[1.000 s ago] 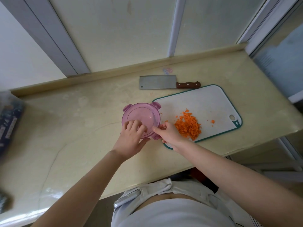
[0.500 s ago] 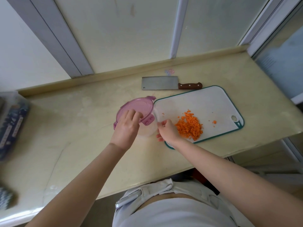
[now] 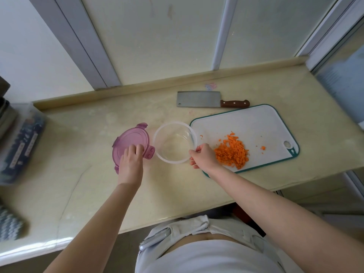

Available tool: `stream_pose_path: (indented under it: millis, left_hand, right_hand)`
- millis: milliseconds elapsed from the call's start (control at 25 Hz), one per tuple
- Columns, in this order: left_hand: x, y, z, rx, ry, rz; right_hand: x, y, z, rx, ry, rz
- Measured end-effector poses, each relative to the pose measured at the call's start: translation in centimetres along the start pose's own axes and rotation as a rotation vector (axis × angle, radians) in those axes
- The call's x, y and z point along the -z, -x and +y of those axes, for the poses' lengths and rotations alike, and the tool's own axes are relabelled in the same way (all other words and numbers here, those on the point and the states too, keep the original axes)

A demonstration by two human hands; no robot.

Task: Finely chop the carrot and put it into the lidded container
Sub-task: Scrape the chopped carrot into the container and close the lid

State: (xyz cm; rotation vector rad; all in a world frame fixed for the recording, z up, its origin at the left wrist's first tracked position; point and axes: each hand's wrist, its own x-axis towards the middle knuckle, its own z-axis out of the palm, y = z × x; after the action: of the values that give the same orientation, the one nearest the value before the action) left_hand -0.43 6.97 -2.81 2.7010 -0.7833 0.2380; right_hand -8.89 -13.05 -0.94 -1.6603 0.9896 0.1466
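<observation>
Head camera, looking down on a pale yellow stone counter (image 3: 78,184), with 12 o'clock toward the window wall.

The chopped carrot (image 3: 231,152) is a loose heap of small, bright orange bits. It lies on the near left part of a white cutting board (image 3: 256,125) with a teal rim, at about 3 o'clock from the middle of the counter. A few stray bits lie apart at the heap's 3 o'clock and 10 o'clock.

The container (image 3: 174,123) is a round, clear bowl standing upright with nothing in it and its lid off. It sits at the heap's 9 o'clock, and its rim meets the board's left edge. The right hand (image 3: 203,157) pinches the rim at the bowl's 4 o'clock, thumb on top and fingers curled outside.

The lid (image 3: 128,140) is round, translucent pink, with clip tabs. It lies just beside the bowl at its 9 o'clock. The left hand (image 3: 131,164) covers the lid's near right part with its fingers on top. The thumb is hidden, so whether it grips or only rests cannot be told.

A cleaver (image 3: 199,99) with a brown handle lies flat at the bowl's 12 o'clock, apart from the board, blade pointing to 9 o'clock.

The board's near left corner comes close to the counter's front edge. A low raised ledge closes the counter at 12 o'clock. A wide bare stretch of counter runs toward 9 o'clock from the lid as far as a dark blue patterned pack (image 3: 21,142) at the left edge. A grey knitted cloth (image 3: 9,225) sits at 8 o'clock.
</observation>
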Motion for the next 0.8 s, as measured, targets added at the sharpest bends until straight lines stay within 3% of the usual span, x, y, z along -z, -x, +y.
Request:
stream_pose_path:
  millis: [280, 640, 800]
  left_hand:
    - [-0.4, 0.4, 0.2, 0.188, -0.065, -0.093]
    - [-2.0, 1.5, 1.1, 0.223, 0.010, -0.373]
    - [-0.4, 0.7, 3.3, 0.305, 0.279, -0.246]
  right_hand:
    - [0.9, -0.3, 0.2, 0.062, 0.070, 0.053]
    - [2.0, -0.1, 1.2, 0.119, 0.096, -0.003]
    - [2.3, 0.0, 1.8, 0.195, 0.178, 0.012]
